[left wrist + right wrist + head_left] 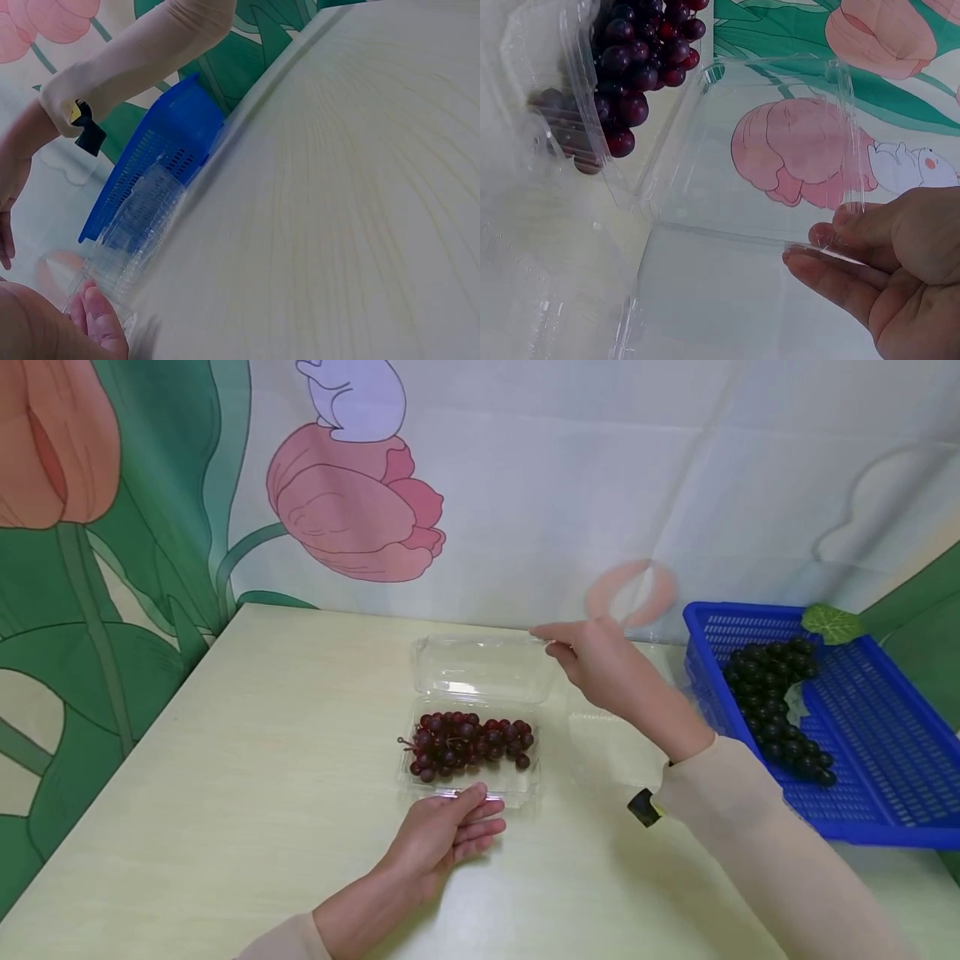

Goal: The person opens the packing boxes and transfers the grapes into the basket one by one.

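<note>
Dark red grapes (472, 743) on a stem lie in the lower half of a hinged clear plastic box (517, 792), its lid (480, 664) raised at the back. My right hand (600, 664) pinches the lid's right corner between thumb and fingers; the right wrist view shows the lid (735, 238) tilted up, with fingertips (829, 281) on its rim. At the box's front edge is my left hand (442, 839), thumb by the rim and fingers held fairly straight. The left wrist view shows the fingers (101, 319) against the clear plastic.
Right of the box stands another clear plastic container (615, 743), faint against the pale table (225, 777). A blue plastic basket (892, 718) at the right holds dark grapes (776, 710) and a green leaf (832, 623). A flower-printed cloth (540, 510) hangs behind.
</note>
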### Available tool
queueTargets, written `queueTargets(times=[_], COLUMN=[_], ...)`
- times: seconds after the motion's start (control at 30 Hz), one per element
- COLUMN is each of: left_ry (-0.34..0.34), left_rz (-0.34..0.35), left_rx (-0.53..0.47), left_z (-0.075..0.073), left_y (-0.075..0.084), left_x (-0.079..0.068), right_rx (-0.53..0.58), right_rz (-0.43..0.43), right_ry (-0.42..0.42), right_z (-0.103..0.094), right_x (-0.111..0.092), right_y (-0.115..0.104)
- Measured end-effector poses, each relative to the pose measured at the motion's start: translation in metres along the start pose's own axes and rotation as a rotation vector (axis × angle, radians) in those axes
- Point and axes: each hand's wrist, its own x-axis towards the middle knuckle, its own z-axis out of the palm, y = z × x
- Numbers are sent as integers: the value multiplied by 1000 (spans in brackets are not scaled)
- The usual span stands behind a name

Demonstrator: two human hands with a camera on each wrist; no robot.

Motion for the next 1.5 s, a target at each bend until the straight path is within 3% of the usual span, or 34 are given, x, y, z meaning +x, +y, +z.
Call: queueTargets(times=[0.53,0.8,1.5], left_ry=[-5,-10,-5], left_rz=[-17,-17,-33], left_rx=[-9,-11,-14], left_z=[-1,-2,-2], left_y=[0,0,1], left_x=[0,-1,0], right_rx=[117,224,338], right_rz=[-21,52,183], right_ry=[11,13,28], right_z=[2,8,23], right_x=[22,33,49], right_y=[27,38,53])
